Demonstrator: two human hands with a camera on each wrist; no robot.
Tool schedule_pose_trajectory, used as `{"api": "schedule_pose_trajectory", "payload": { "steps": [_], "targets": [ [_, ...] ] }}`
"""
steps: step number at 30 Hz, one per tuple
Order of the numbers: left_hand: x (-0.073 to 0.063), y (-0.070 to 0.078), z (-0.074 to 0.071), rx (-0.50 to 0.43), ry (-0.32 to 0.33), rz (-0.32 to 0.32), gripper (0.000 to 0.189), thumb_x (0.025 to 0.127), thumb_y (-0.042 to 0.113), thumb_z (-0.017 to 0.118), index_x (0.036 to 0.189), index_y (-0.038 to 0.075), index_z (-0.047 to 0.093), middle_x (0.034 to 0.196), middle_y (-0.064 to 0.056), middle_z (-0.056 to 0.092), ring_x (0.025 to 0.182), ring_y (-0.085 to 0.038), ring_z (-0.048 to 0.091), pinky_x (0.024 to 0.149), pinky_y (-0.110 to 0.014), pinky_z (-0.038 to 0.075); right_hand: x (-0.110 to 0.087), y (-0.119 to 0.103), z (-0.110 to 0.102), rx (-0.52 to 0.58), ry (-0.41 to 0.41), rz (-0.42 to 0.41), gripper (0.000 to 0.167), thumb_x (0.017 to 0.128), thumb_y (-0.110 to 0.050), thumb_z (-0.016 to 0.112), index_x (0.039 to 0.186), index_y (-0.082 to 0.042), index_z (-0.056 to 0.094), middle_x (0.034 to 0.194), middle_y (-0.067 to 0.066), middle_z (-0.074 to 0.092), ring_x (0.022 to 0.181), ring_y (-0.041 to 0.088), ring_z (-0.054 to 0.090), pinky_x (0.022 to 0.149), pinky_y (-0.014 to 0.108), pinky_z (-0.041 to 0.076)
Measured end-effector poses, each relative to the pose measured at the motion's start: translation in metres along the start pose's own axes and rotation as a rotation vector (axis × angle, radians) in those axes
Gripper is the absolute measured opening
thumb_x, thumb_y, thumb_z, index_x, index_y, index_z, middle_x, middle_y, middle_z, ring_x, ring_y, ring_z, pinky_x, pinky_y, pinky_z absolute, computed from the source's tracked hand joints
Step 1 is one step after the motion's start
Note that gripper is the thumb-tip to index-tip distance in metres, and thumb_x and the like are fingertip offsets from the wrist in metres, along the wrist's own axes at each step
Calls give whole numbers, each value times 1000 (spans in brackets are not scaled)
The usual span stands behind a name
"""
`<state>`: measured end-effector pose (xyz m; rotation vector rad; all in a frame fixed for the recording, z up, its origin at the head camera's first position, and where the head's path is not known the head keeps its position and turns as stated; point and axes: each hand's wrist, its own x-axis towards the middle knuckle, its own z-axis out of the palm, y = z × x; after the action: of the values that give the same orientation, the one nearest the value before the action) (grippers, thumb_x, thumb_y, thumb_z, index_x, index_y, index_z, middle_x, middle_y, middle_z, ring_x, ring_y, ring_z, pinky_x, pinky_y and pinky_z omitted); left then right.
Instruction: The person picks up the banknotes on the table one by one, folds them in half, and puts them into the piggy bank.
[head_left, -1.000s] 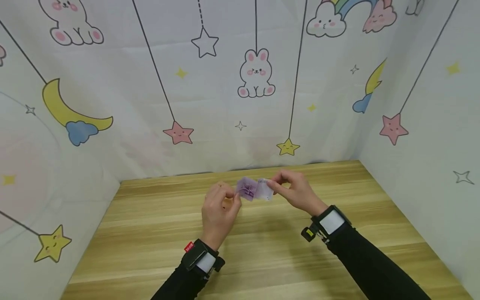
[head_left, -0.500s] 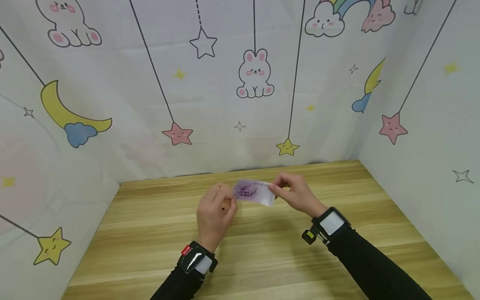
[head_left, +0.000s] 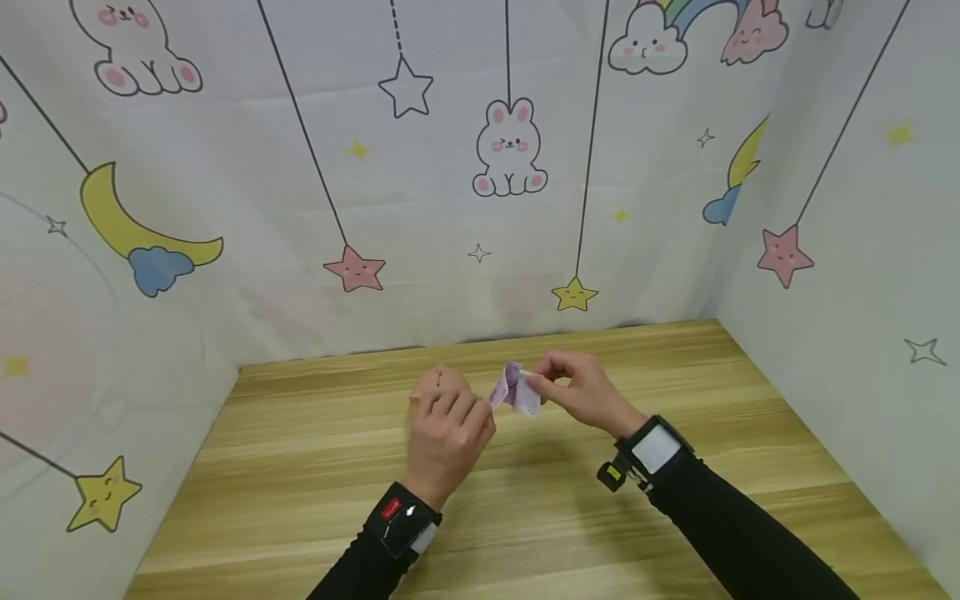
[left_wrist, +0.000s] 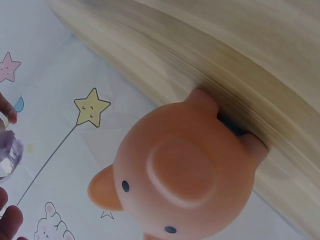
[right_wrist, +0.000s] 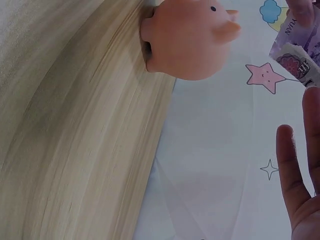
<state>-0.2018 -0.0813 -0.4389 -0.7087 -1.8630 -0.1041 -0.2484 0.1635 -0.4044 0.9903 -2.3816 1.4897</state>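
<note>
A purple banknote (head_left: 528, 400) is stretched between both hands above the table, bent into a fold in its middle. My left hand (head_left: 448, 437) pinches its left end, the back of that hand turned up. At the other end, my right hand (head_left: 581, 392) pinches the note between thumb and index finger. In the right wrist view the banknote (right_wrist: 296, 62) shows the word YUAN and a printed emblem. Behind the left hand stands a pinkish-orange piggy bank (head_left: 439, 380), partly hidden by it; the left wrist view shows its snout and eyes, upright on its feet.
The wooden table (head_left: 315, 475) has a printed cloth wall (head_left: 420, 200) along its back edge. Another such wall (head_left: 862, 333) runs along the right side. Both wrists carry strapped-on devices (head_left: 656, 450).
The banknote went from folded to nearly flat, then bent again in the middle. The left hand turned its back upward and shifted slightly right, exposing more of the piggy bank.
</note>
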Motion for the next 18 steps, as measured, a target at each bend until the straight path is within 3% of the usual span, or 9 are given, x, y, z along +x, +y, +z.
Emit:
{"api": "schedule_pose_trajectory", "payload": {
  "steps": [7,13,18],
  "targets": [
    [4,5,1,-2,-39,-28,30,105,18,52,82,11,70,80,-1,70,78,-19,66,78,-37,50,1,-2,7,1,1,-20,8,103,-11,72,99,-4,74,89,1,74,78,19,72,71,31,59],
    [8,8,0,13,-98,-49,12,94,19,77,85,12,72,81,-1,72,78,-20,68,77,-36,53,0,-5,13,34,7,-21,6,103,-5,71,106,-3,75,96,5,76,77,15,72,71,32,61],
    [10,10,-1,33,-120,-41,17,86,20,88,85,12,72,81,-1,71,78,-20,67,78,-36,52,-2,-5,15,59,-7,-1,12,105,-4,68,113,-4,76,101,6,77,77,15,73,73,32,61]
  ]
}}
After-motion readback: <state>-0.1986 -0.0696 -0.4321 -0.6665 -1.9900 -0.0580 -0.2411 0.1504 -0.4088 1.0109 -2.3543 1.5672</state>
